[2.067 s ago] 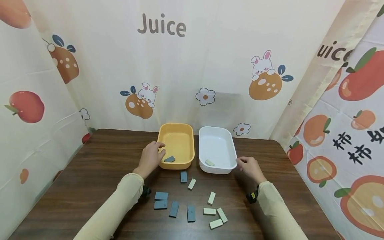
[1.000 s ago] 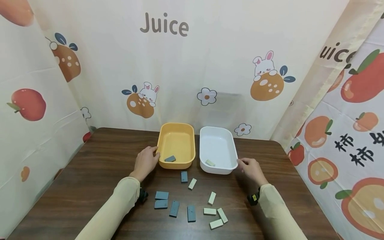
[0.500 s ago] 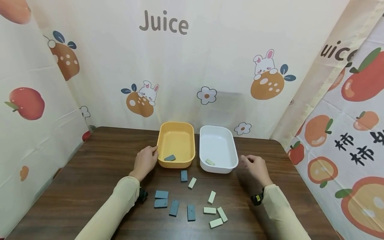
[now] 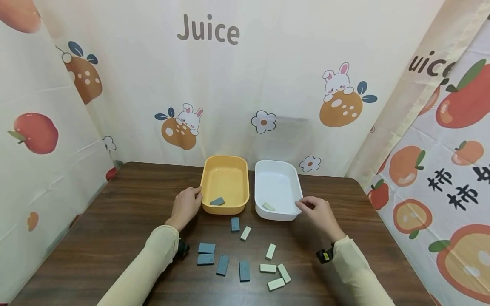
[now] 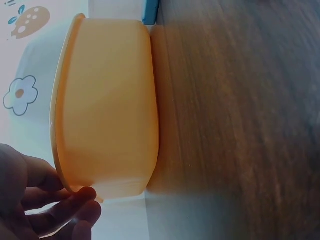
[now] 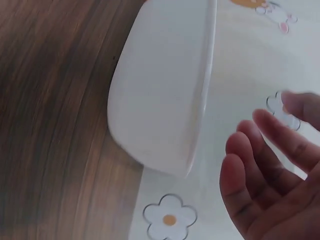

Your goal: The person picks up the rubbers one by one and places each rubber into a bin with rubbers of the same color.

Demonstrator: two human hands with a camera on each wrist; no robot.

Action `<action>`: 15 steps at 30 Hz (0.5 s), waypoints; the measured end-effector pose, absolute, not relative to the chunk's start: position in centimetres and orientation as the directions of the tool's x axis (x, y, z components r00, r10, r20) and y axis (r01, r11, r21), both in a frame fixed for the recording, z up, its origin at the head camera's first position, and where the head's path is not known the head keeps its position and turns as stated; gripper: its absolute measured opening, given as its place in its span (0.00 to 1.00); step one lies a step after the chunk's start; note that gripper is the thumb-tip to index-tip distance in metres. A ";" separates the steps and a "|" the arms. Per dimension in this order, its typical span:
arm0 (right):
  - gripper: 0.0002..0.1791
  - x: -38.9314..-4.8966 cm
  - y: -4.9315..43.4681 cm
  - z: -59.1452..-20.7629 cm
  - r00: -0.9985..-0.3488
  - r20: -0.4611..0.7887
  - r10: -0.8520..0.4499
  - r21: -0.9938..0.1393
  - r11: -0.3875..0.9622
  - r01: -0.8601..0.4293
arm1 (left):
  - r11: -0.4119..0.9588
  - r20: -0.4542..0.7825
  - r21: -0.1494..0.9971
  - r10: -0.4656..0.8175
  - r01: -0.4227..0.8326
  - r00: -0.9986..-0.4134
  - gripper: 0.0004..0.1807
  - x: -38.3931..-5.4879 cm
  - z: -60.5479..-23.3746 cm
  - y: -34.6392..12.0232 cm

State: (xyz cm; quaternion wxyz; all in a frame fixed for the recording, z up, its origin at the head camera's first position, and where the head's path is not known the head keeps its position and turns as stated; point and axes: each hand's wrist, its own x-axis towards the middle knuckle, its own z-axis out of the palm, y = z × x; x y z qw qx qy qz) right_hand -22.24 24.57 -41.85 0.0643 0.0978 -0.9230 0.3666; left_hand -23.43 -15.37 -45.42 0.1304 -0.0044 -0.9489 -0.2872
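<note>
My left hand [image 4: 185, 207] pinches the left rim of a yellow plastic tub [image 4: 226, 180]; the left wrist view shows the thumb and fingers on either side of that rim [image 5: 56, 145]. Beside it stands a white tub [image 4: 278, 182]. My right hand [image 4: 319, 212] hovers by the white tub's right rim with its fingertips overlapping it in the head view. In the right wrist view, the right hand's loosely bent fingers [image 6: 240, 175] are apart from the tub wall and hold nothing. One blue-grey block [image 4: 217, 201] lies inside the yellow tub, one cream block [image 4: 268, 206] inside the white tub.
Several blue-grey blocks [image 4: 244, 271] lie on the dark wooden table [image 4: 126, 221] in front of the tubs, left of centre. Several smaller cream blocks [image 4: 268, 268] are scattered to their right. A printed curtain [image 4: 237, 85] hangs right behind the tubs.
My left hand has come down from above the yellow tub's edge and taken hold of its rim. My right hand left the white tub's rim, moved right, then came back left over it.
</note>
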 end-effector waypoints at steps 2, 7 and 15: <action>0.09 -21.9 24.0 -41.8 -0.964 0.199 -0.178 -0.659 0.704 -0.266 | 0.831 0.244 0.551 -0.069 0.079 -0.967 0.18 -23.5 -45.5 -15.4; 0.06 -21.3 22.9 -42.0 -0.934 0.195 -0.299 -0.650 0.674 -0.351 | 0.822 0.235 0.564 -0.074 0.074 -0.969 0.18 -23.5 -45.5 -15.4; 0.10 -20.6 22.0 -42.8 -0.757 0.163 -0.633 -0.524 0.595 -0.610 | 0.826 0.245 0.558 -0.062 0.088 -0.968 0.18 -23.4 -45.5 -15.4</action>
